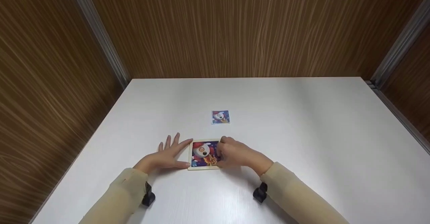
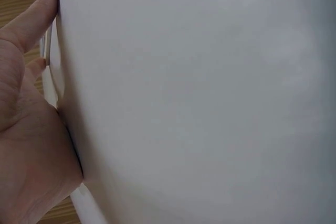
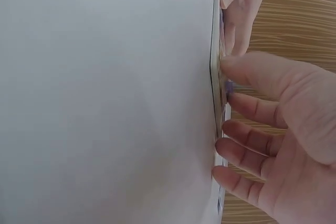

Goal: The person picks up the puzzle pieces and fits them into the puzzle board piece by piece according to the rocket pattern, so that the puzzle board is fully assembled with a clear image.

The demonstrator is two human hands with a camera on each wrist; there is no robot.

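A square picture puzzle [image 1: 201, 151] of a white-faced, red-capped figure lies flat on the white table in a pale wooden frame [image 1: 203, 168]. My left hand [image 1: 166, 157] is spread at its left side, with thumb and index finger straight against the frame's edge. Over the right side of the puzzle, my right hand [image 1: 237, 153] has its fingers bent down and hides that part of the picture. From the right wrist, a small purple puzzle piece [image 3: 229, 86] shows between thumb and index finger, mostly covered.
Beyond the frame lies a small picture card [image 1: 220, 117] with a similar design. Wood-grain panels [image 1: 235, 29] enclose the table [image 1: 302, 133] at the back and both sides. Black wrist cameras [image 1: 260, 192] hang below the sleeves.
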